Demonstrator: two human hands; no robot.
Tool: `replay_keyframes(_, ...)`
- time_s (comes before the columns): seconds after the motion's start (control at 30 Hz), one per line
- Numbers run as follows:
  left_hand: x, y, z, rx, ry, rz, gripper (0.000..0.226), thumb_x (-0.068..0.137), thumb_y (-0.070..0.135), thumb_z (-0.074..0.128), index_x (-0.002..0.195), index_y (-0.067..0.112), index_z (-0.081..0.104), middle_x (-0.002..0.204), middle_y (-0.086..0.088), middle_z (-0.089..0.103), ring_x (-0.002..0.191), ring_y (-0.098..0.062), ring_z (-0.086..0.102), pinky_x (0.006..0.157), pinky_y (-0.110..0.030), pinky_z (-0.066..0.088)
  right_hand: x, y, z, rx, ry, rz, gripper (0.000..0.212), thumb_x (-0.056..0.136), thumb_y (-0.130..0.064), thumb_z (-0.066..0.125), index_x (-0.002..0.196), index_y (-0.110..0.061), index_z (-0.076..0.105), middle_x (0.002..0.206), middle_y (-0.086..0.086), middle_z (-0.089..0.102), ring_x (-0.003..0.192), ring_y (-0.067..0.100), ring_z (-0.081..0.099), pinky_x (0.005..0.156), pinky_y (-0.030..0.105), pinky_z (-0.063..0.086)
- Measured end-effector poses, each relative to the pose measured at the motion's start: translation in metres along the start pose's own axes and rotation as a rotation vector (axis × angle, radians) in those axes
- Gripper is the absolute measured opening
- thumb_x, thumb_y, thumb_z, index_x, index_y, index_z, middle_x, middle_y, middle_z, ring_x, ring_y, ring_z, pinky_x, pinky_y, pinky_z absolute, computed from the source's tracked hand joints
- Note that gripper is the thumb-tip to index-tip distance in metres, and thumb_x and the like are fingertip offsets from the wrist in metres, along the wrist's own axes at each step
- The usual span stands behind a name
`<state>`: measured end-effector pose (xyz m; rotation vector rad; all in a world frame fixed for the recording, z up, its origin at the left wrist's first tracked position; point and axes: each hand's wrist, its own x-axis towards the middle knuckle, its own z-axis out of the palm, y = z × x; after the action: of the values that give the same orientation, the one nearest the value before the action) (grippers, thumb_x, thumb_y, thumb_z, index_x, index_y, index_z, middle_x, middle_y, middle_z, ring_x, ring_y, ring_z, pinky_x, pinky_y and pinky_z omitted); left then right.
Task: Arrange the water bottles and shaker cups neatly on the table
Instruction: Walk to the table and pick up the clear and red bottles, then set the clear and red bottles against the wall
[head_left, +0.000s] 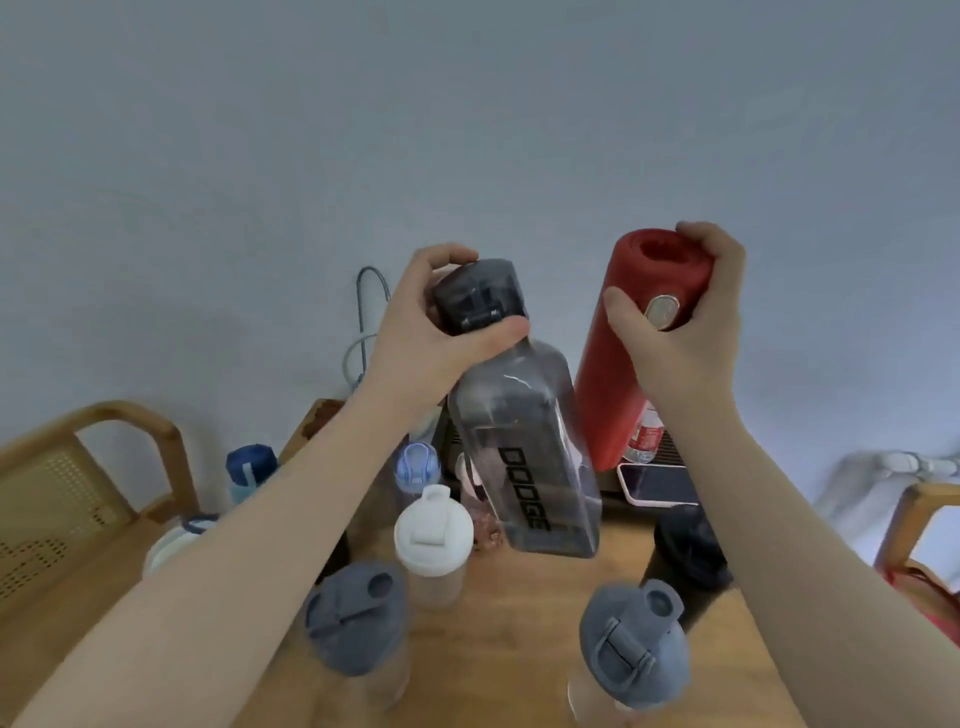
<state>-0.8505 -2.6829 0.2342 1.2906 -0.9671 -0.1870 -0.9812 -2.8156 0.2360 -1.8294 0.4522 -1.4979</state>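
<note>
Both hands aloft, a bottle in each

Well above the wooden table (519, 649), the left hand (431, 332) is wrapped around the black cap of a smoky square bottle (524, 452) marked DODGE, thumb across the front and fingers curled behind. The bottle hangs tilted, its base clear of the tabletop. Just beside it the right hand (685, 322) clasps the top of a red flask (639, 353), thumb next to the metal button, with the flask leaning toward the camera.

Under the raised bottles the middle of the table is bare wood — the open ground. Around it stand a white-lidded shaker (434, 540), a grey-lidded shaker (358, 623) at the near left and another grey-lidded shaker (631, 644) at the near right, close to the front edge. A black-capped cup (685, 545) sits by the right edge, under the right forearm. Further back lie a phone (660, 483) and a pale blue bottle (415, 467) — a dark blue-capped bottle (249, 467) stands at the left edge, near a cane chair (67, 499).
</note>
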Motion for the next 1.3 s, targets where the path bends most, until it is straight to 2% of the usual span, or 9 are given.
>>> replay_keyframes(0.17,0.036,0.03,-0.043,0.064,0.076,0.088,0.047,0.067,0.011,0.078,0.102,0.025,0.05,0.095,0.007,0.061,0.075,0.0,0.064,0.07,-0.025,0.056,0.023,-0.034,0.045,0.072,-0.111,-0.076,0.058,0.071,-0.017,0.07,0.118,-0.029,0.039,0.103,-0.024,0.048,0.093,-0.004,0.054,0.086,0.016,0.045)
replay_keyframes(0.3,0.061,0.035,-0.089,0.153,0.114,0.145,0.05,0.064,0.016,0.08,0.105,0.024,0.052,0.093,0.01,0.062,0.074,0.001,0.062,0.071,-0.019,0.053,0.035,-0.054,0.104,0.127,-0.159,-0.083,0.057,0.075,-0.015,0.071,0.123,-0.021,0.042,0.099,-0.025,0.048,0.081,-0.016,0.053,0.074,0.005,0.044)
replay_keyframes(0.47,0.093,0.011,-0.177,0.218,0.142,0.146,0.054,0.056,0.027,0.08,0.103,0.029,0.052,0.097,0.007,0.063,0.083,-0.009,0.063,0.077,-0.025,0.054,0.035,-0.063,0.197,0.187,-0.176,-0.049,0.053,0.072,-0.022,0.072,0.116,-0.026,0.044,0.092,-0.025,0.053,0.075,-0.01,0.056,0.081,0.026,0.053)
replay_keyframes(0.63,0.12,-0.029,-0.263,0.278,0.095,0.1,0.061,0.06,0.022,0.083,0.108,0.034,0.047,0.098,0.007,0.063,0.084,-0.008,0.064,0.079,-0.025,0.052,0.031,-0.063,0.292,0.158,-0.235,0.014,0.05,0.071,-0.027,0.072,0.112,-0.031,0.044,0.092,-0.02,0.056,0.08,0.002,0.059,0.081,0.034,0.055)
replay_keyframes(0.7,0.127,-0.051,-0.287,0.318,0.038,0.081,0.067,0.058,0.024,0.084,0.111,0.037,0.044,0.097,0.01,0.063,0.081,-0.003,0.063,0.079,-0.02,0.051,0.026,-0.056,0.324,0.099,-0.28,0.036,0.05,0.071,-0.029,0.071,0.112,-0.03,0.043,0.095,-0.015,0.057,0.083,0.007,0.059,0.079,0.03,0.054)
replay_keyframes(0.83,0.134,-0.105,-0.322,0.329,-0.065,0.008,0.073,0.06,0.023,0.084,0.118,0.034,0.041,0.101,0.006,0.061,0.084,0.001,0.06,0.077,-0.013,0.048,0.005,-0.033,0.37,-0.102,-0.365,0.078,0.047,0.077,-0.021,0.069,0.116,-0.022,0.043,0.099,-0.008,0.056,0.08,0.005,0.056,0.068,0.008,0.044)
replay_keyframes(0.97,0.135,-0.152,-0.34,0.303,-0.111,-0.063,0.077,0.063,0.022,0.083,0.125,0.03,0.038,0.104,0.007,0.058,0.09,-0.002,0.058,0.078,-0.008,0.045,-0.023,-0.002,0.398,-0.339,-0.506,0.053,0.051,0.072,-0.032,0.067,0.115,-0.019,0.043,0.106,0.0,0.06,0.091,0.02,0.057,0.079,0.031,0.046)
replay_keyframes(1.13,0.157,-0.184,-0.347,0.198,0.033,-0.167,0.076,0.065,0.021,0.081,0.126,0.028,0.037,0.11,0.004,0.053,0.101,-0.013,0.056,0.087,-0.022,0.043,-0.035,0.033,0.415,-0.458,-0.473,0.225,0.048,0.075,-0.027,0.067,0.114,-0.018,0.041,0.111,0.007,0.061,0.094,0.025,0.058,0.083,0.042,0.051)
replay_keyframes(1.3,0.168,-0.212,-0.341,0.275,-0.119,-0.137,0.08,0.064,0.021,0.082,0.129,0.026,0.036,0.11,0.006,0.052,0.099,-0.011,0.054,0.086,-0.02,0.039,-0.041,0.069,0.42,-0.542,-0.544,0.332,0.056,0.073,-0.028,0.068,0.119,-0.021,0.037,0.114,0.01,0.06,0.096,0.027,0.058,0.085,0.042,0.051)
